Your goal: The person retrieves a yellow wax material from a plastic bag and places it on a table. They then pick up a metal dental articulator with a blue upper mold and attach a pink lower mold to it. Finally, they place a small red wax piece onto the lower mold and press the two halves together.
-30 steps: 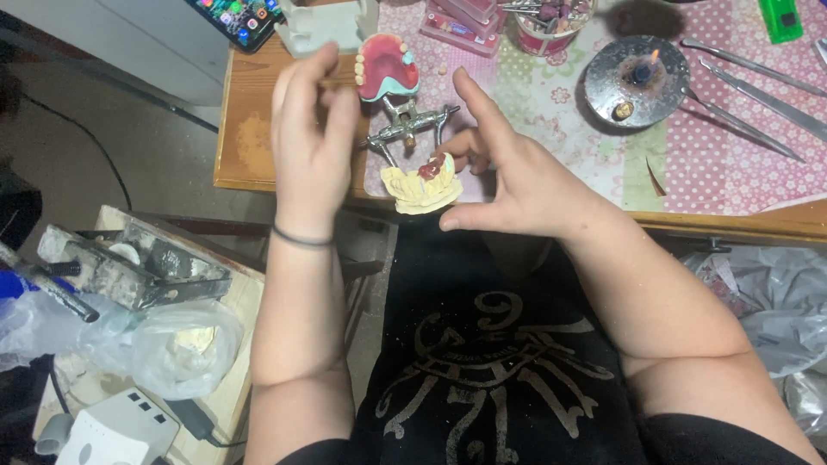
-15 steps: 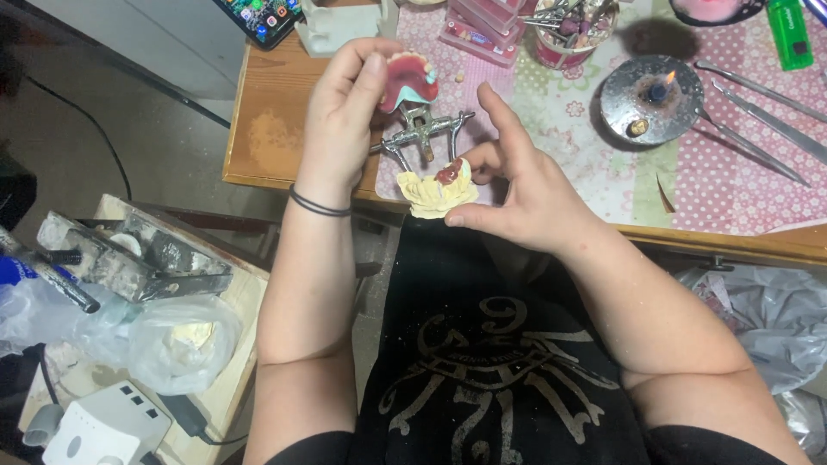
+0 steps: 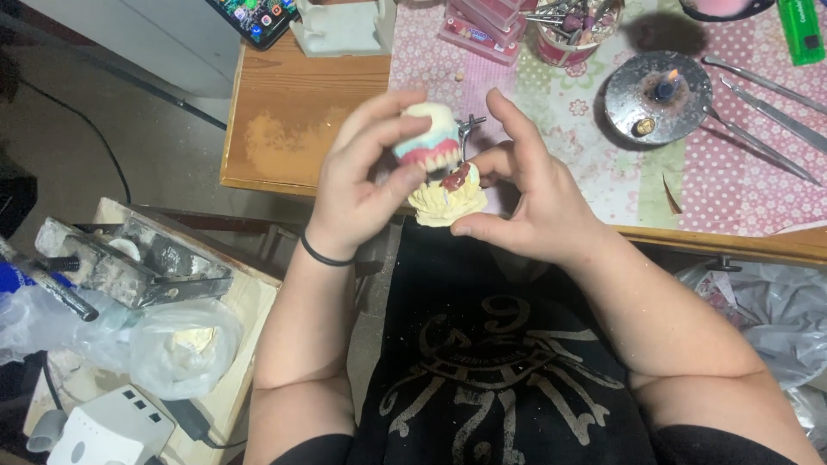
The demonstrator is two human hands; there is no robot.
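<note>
Both my hands hold a small metal dental articulator (image 3: 468, 129) above my lap, at the wooden table's front edge. My left hand (image 3: 366, 176) grips the upper cast (image 3: 428, 138), pale plaster with pink wax and a row of white teeth. My right hand (image 3: 534, 194) cups the lower cast (image 3: 446, 202), cream-yellow plaster with a dab of red wax on top. The upper cast is folded down close over the lower one. A black band circles my left wrist.
On the table (image 3: 284, 112): a patterned pink cloth (image 3: 741, 185), a round metal dish with a small flame (image 3: 659, 96), long metal tools (image 3: 758, 86), a green lighter (image 3: 801, 30), a cup of burs (image 3: 573, 26), a phone (image 3: 254, 15). A cluttered side bench (image 3: 138, 284) stands at left.
The upper cast has swung down from raised and open to nearly closed over the lower cast. Both hands shifted slightly and the view drifted.
</note>
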